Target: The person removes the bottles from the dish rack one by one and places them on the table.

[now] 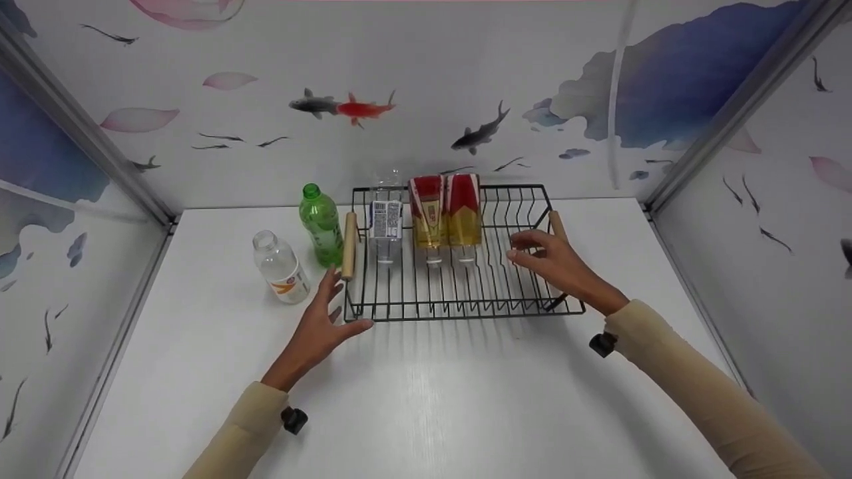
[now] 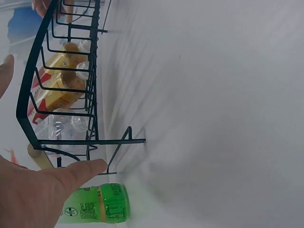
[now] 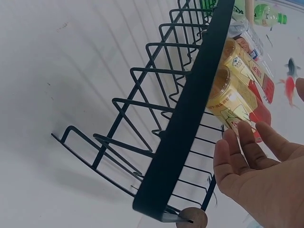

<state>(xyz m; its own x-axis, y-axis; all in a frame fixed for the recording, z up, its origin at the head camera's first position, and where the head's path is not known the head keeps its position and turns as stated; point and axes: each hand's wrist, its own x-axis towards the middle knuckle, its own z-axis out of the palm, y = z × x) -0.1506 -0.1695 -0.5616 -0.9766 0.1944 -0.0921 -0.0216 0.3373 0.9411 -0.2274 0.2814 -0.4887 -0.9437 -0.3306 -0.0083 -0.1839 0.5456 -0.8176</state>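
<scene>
A black wire rack point(image 3: 190, 109) with wooden handles point(image 1: 350, 246) stands on the table. A clear labelled bottle point(image 1: 386, 223) leans inside it, left of two red-and-yellow packages point(image 1: 429, 216) point(image 1: 464, 216) with clear lower ends. My left hand point(image 1: 316, 332) is at the rack's front left corner, fingers spread and holding nothing. Over the right part of the rack, my right hand point(image 1: 549, 261) has loosely bent fingers with nothing between them. A green bottle point(image 1: 321, 223) is upright beside the left handle. Left of it stands an uncapped clear bottle point(image 1: 283, 273) with an orange-and-white label.
The white table point(image 1: 426, 399) is enclosed by printed panels with fish and petals. The back wall point(image 1: 426, 80) rises just behind the rack. Metal posts point(image 1: 732, 106) mark the corners. Small black devices point(image 1: 604, 344) are worn at both wrists.
</scene>
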